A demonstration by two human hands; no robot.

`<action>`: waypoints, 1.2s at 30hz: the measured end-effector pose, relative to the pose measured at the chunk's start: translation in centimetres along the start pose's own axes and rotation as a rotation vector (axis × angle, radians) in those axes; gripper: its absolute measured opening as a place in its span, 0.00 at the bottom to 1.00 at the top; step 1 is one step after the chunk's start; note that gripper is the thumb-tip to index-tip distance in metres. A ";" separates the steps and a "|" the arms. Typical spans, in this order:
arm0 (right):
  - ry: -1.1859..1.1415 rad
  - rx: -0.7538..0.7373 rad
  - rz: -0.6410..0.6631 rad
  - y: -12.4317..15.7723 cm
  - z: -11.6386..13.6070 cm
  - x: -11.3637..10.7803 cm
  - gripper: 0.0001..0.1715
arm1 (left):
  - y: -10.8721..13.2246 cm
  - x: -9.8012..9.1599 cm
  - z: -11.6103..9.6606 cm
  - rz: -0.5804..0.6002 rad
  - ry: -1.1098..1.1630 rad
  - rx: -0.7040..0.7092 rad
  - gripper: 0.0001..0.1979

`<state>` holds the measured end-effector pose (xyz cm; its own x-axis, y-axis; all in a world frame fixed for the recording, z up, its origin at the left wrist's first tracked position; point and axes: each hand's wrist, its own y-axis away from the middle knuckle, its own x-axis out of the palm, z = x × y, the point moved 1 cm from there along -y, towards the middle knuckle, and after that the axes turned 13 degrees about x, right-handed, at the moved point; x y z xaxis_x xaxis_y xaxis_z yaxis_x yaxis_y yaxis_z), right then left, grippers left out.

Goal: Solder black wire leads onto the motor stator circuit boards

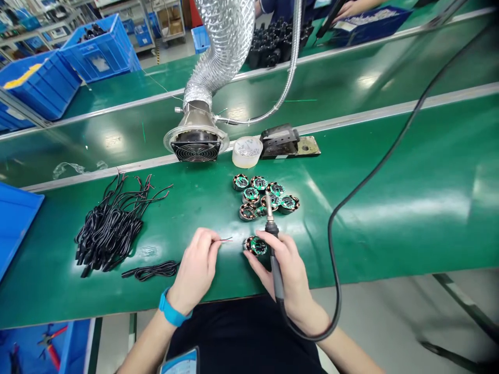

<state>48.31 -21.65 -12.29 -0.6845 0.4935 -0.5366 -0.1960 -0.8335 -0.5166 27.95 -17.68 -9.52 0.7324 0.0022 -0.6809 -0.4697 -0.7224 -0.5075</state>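
My left hand [198, 262] pinches the end of a black cable [158, 270], its thin red and black wire tips poking out past the fingers. The rest of that cable lies coiled on the bench beside my wrist. In my right hand [290, 275] is a soldering iron [276, 270], its metal tip pointing away from me. The thumb and a finger of the same hand also touch a small round motor stator with a green circuit board [255, 245]. Just beyond, several similar stators [251, 195] stand grouped on the green bench, partly behind the iron's tip.
A bundle of black cables [111, 234] lies at left. Along the bench's back are a fume extractor hood [196, 143], a white tub [247, 153] and an iron stand [279, 141]. The iron's cord [364, 182] loops on the right. Another person's hand [353, 9] shows across the line.
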 end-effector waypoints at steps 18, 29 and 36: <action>-0.149 -0.024 0.226 -0.3 1.4 2.7 0.34 | 2.5 -1.1 -0.9 -0.205 0.312 -0.302 0.08; -0.226 -0.036 0.359 -0.9 1.2 1.5 0.37 | 2.5 -1.0 -0.4 -0.165 0.555 -0.572 0.20; -0.383 -0.045 0.475 -1.2 1.4 2.2 0.33 | 2.3 -1.5 -0.4 -0.169 0.464 -0.416 0.13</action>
<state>46.05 -19.95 -11.95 -0.8952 -0.0614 -0.4414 0.2170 -0.9251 -0.3116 25.97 -19.59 -9.42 0.9603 -0.0930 -0.2628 -0.1675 -0.9461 -0.2773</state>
